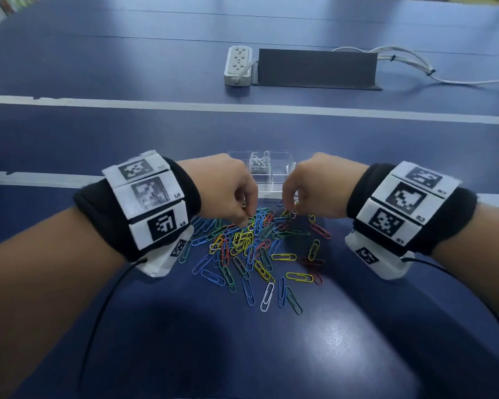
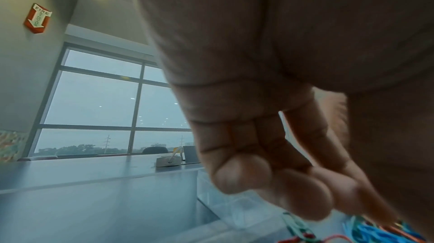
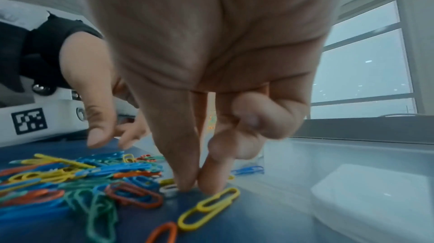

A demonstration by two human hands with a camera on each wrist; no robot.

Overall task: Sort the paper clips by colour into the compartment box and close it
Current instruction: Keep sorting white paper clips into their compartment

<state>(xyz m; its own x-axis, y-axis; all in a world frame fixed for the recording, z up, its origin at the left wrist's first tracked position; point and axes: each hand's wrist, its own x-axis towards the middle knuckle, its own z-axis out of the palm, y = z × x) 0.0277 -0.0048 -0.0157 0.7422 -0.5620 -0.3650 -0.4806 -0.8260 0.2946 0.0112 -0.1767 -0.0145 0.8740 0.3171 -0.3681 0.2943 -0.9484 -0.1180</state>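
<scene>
Two hands (image 1: 225, 188) (image 1: 314, 185) reach into one heap of coloured paper clips (image 1: 251, 249).

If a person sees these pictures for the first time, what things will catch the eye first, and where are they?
First, the heap of coloured paper clips spread on the blue table, just in front of the person. The left hand and the right hand reach down into its far edge, each wrist wearing a black band with printed markers. Behind the hands stands the clear compartment box, with white clips already in one compartment.
</scene>
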